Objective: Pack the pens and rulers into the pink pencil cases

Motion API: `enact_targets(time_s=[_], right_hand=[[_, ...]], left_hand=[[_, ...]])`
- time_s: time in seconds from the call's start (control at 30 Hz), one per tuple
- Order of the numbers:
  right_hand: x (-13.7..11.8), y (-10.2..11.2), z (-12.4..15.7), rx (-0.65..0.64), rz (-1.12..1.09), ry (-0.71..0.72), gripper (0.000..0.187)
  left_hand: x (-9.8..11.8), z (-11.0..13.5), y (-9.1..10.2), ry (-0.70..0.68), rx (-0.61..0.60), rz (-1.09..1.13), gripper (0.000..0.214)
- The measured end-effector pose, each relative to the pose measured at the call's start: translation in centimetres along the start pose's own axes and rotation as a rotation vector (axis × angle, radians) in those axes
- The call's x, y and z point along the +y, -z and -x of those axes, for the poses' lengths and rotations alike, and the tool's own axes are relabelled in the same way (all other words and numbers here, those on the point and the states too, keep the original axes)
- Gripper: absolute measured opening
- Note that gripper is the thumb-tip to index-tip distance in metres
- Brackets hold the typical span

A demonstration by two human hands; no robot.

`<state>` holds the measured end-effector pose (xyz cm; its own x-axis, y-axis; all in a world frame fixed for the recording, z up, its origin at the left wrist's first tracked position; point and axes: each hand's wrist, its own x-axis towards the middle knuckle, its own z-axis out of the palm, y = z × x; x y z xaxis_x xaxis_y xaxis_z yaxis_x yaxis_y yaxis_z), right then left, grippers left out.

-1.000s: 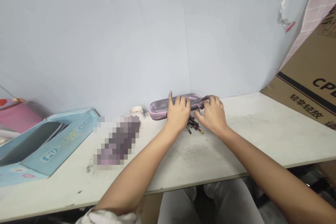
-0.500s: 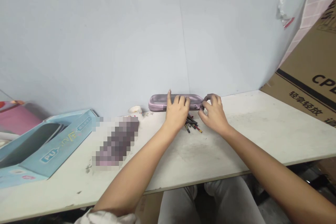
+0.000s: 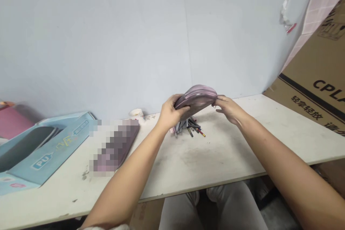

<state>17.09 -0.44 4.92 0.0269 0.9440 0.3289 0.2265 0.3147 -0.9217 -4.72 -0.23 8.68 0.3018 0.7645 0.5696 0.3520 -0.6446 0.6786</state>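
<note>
A purple pencil case is held tilted above the table, its zipped edge facing up. My left hand is closed around its left end, thumb across the near face. At the case's right end is my right hand, its bent fingers on the corner near the zip. Whether they pinch the zip pull is too small to tell. Below the case lies a loose pile of pencils, partly hidden by the case and my left hand.
Another purple case, partly pixelated, lies on the white table to the left. Beyond it are a light blue box and a white paper cup. A large cardboard box leans at the right; a pale wall closes off the back.
The pencil case has come up off the table and tilted, its left end swinging nearer. My left hand went from resting on top to gripping its end. More of the pencils shows.
</note>
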Motion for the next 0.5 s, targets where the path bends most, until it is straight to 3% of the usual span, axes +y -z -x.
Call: enact_targets(time_s=[0.1, 0.2, 0.33, 0.43, 0.5], right_hand=[[0.5, -1.6, 0.9, -0.1, 0.002, -0.077, 0.012], [1.2, -2.3, 1.5, -0.144, 0.067, -0.096, 0.013], [0.9, -1.1, 0.9, -0.004, 0.326, 0.099, 0.015], [-0.1, 0.5, -0.1, 0.116, 0.453, 0.136, 0.015], [-0.8, 1.4, -0.6, 0.107, 0.441, 0.135, 0.015]], left_hand=[[0.3, -0.3, -0.4, 0.093, 0.087, 0.476, 0.04], [0.3, -0.4, -0.2, 0.174, 0.166, 0.76, 0.044], [-0.4, 0.1, 1.0, 0.354, 0.105, 0.754, 0.046], [-0.8, 0.5, 1.8, 0.427, 0.053, 0.644, 0.042], [-1.0, 0.7, 2.0, 0.428, 0.09, 0.626, 0.04]])
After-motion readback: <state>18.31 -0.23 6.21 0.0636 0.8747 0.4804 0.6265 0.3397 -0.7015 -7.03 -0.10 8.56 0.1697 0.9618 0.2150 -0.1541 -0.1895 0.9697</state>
